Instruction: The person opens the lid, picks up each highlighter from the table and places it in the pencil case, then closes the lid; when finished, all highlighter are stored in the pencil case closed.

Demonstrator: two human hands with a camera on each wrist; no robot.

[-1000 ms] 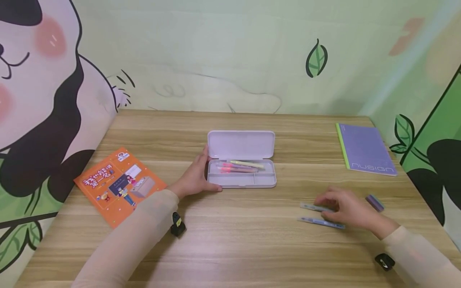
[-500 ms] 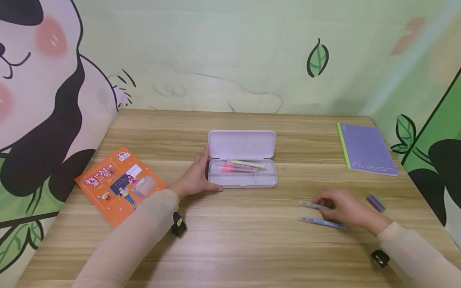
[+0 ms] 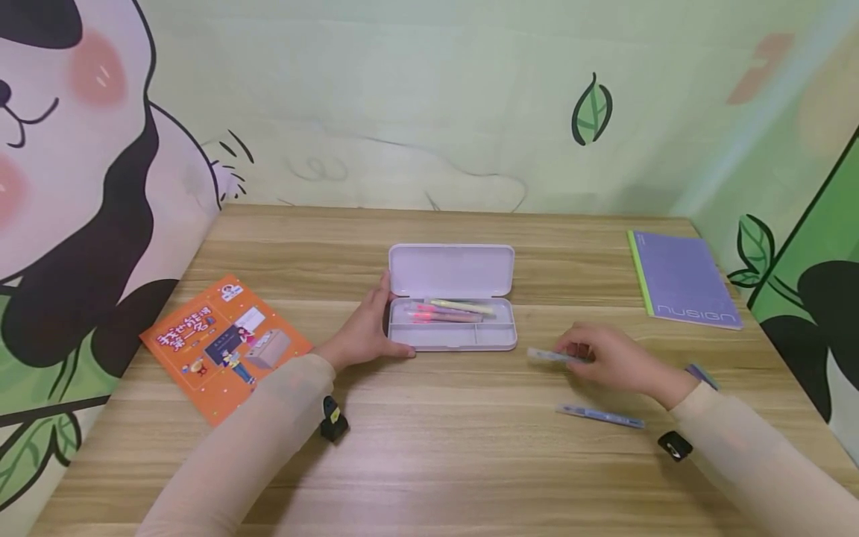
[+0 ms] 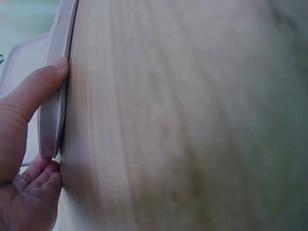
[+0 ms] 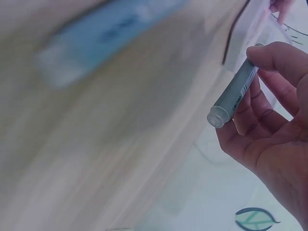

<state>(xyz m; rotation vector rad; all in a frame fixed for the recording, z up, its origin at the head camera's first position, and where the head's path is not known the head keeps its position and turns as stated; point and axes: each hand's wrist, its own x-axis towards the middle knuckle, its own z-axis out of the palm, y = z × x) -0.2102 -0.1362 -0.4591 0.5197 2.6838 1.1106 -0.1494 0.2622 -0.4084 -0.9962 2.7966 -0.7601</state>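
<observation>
A white pencil case (image 3: pixel 451 271) stands with its lid up at the middle of the table, several pink and yellow pens (image 3: pixel 446 316) in its long rear compartment. My left hand (image 3: pixel 362 328) holds its left end, thumb along the front wall and fingers round the side; the left wrist view shows the thumb against the case (image 4: pixel 54 115). Right of the case, my right hand (image 3: pixel 612 360) pinches a grey marker pen (image 5: pixel 236 94) between thumb and fingers, raised off the table. A blue marker pen (image 3: pixel 599 415) lies on the wood below that hand.
An orange booklet (image 3: pixel 224 343) lies at the left, partly under the left forearm. A purple notebook (image 3: pixel 687 280) lies at the back right. Beside the right wrist, a small purple-blue block (image 3: pixel 702 374) is partly covered by the sleeve. A painted wall (image 3: pixel 403 112) bounds the table's back.
My right hand has picked up the grey marker pen and carried it left and back, toward the pencil case. The left hand, the case and the blue marker pen have stayed put.
</observation>
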